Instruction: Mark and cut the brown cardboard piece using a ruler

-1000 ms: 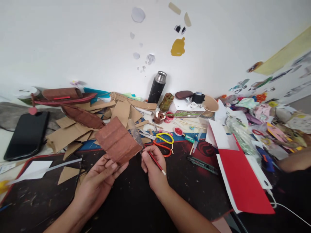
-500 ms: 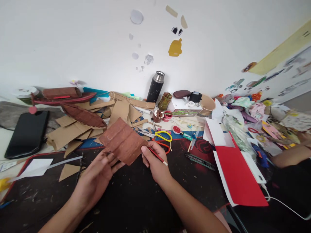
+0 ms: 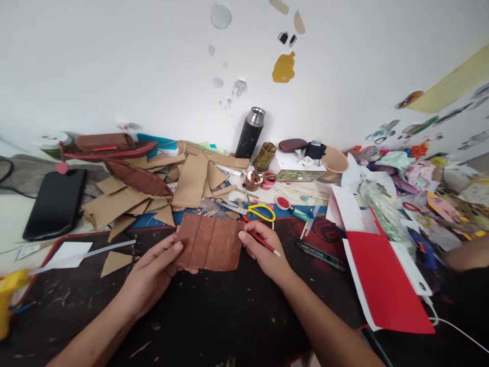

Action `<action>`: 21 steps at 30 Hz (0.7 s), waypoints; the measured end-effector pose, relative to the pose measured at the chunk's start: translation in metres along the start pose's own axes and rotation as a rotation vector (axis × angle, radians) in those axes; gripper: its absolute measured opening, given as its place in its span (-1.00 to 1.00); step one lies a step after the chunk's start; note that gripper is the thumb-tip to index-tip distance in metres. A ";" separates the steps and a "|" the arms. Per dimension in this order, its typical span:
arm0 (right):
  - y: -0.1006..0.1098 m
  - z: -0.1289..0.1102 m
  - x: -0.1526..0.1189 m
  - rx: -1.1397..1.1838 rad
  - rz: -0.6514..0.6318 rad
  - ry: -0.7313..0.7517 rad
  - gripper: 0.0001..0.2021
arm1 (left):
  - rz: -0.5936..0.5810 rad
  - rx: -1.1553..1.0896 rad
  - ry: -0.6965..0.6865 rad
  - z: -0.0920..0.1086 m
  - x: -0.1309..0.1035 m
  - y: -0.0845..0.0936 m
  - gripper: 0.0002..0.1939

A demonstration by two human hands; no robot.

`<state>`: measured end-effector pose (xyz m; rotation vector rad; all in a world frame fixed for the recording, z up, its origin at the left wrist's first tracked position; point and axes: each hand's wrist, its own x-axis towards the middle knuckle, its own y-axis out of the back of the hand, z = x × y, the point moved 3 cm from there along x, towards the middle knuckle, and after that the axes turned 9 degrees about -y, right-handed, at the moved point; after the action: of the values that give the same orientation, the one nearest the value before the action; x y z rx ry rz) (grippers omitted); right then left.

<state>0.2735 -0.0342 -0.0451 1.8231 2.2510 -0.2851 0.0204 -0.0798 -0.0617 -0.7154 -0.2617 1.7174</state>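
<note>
A brown-painted piece of cardboard (image 3: 214, 242) with crease lines across it is held up above the dark mat. My left hand (image 3: 158, 265) grips its left edge, thumb on the face and fingers behind. At its right edge, my right hand (image 3: 262, 247) is closed with the thumb against the cardboard. A thin red paintbrush (image 3: 265, 243) with a white end lies in that same hand; its bristles are hidden from me. Beyond the cardboard are yellow-handled scissors (image 3: 262, 210), an open pot of red paint (image 3: 283, 203) and a jar of brown paint (image 3: 252, 179).
Cardboard scraps (image 3: 114, 204) and a brown boat-shaped piece (image 3: 137, 178) lie left, near a black phone (image 3: 55, 204). A black flask (image 3: 250, 133) stands by the wall. Rightward are a box cutter (image 3: 321, 255), red card (image 3: 389, 280) and another person's arm (image 3: 466, 255). A yellow glue gun (image 3: 11, 295) sits far left.
The brown cardboard has been turned from a slanted pose to nearly level, and both hands have shifted with it. My left thumb now lies over its face. The view has swung slightly left.
</note>
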 end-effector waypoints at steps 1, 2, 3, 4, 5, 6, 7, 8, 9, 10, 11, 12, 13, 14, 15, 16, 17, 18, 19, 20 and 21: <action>0.000 0.001 0.000 -0.008 0.012 0.000 -0.54 | 0.010 0.007 0.007 0.000 0.000 0.000 -0.58; 0.001 0.002 0.001 -0.012 0.029 0.000 -0.54 | 0.022 0.013 0.003 0.000 0.001 0.000 -0.59; 0.002 0.003 0.002 -0.009 0.055 0.003 -0.53 | 0.037 0.016 -0.016 0.001 0.003 0.001 -0.60; 0.004 0.002 0.002 0.001 0.089 0.011 -0.52 | 0.056 0.016 -0.049 0.003 0.005 0.002 -0.61; 0.007 0.002 0.003 0.016 0.130 0.021 -0.51 | 0.081 0.014 -0.090 0.005 0.007 0.004 -0.62; 0.011 0.000 0.003 0.037 0.173 0.033 -0.49 | 0.110 0.011 -0.133 0.007 0.009 0.005 -0.63; 0.014 -0.001 0.002 0.058 0.207 0.043 -0.48 | 0.136 0.010 -0.167 0.009 0.011 0.007 -0.64; 0.018 -0.003 0.002 0.074 0.232 0.051 -0.48 | 0.157 0.014 -0.191 0.010 0.012 0.009 -0.64; 0.021 -0.005 0.000 0.078 0.237 0.056 -0.48 | 0.170 0.022 -0.201 0.011 0.014 0.010 -0.65; 0.022 -0.007 -0.002 0.060 0.213 0.049 -0.50 | 0.177 0.030 -0.202 0.011 0.014 0.011 -0.66; 0.023 -0.010 -0.004 0.035 0.180 0.049 -0.53 | 0.177 0.040 -0.196 0.011 0.014 0.011 -0.66; 0.022 -0.013 -0.007 -0.011 0.134 0.058 -0.58 | 0.174 0.048 -0.188 0.010 0.014 0.011 -0.66; 0.020 -0.017 -0.010 -0.087 0.084 0.077 -0.64 | 0.171 0.053 -0.182 0.009 0.014 0.011 -0.65; 0.017 -0.020 -0.012 -0.175 0.040 0.104 -0.71 | 0.166 0.054 -0.178 0.009 0.013 0.011 -0.65; 0.013 -0.024 -0.015 -0.268 -0.019 0.132 -0.78 | 0.157 0.054 -0.178 0.009 0.013 0.011 -0.64; 0.008 -0.026 -0.017 -0.342 -0.072 0.168 -0.81 | 0.145 0.054 -0.181 0.009 0.012 0.011 -0.64; 0.004 -0.027 -0.018 -0.398 -0.123 0.191 -0.82 | 0.132 0.056 -0.186 0.009 0.012 0.010 -0.63; 0.001 -0.028 -0.018 -0.439 -0.156 0.206 -0.82 | 0.120 0.059 -0.189 0.010 0.011 0.010 -0.63; -0.001 -0.027 -0.017 -0.465 -0.175 0.219 -0.82 | 0.111 0.064 -0.189 0.010 0.011 0.009 -0.62; -0.003 -0.026 -0.016 -0.481 -0.183 0.229 -0.81 | 0.103 0.068 -0.188 0.011 0.010 0.008 -0.61; -0.003 -0.025 -0.015 -0.493 -0.181 0.239 -0.81 | 0.093 0.073 -0.186 0.011 0.009 0.007 -0.60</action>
<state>0.2723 -0.0415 -0.0168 1.4586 2.3658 0.4464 0.0069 -0.0711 -0.0597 -0.5221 -0.2964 1.8751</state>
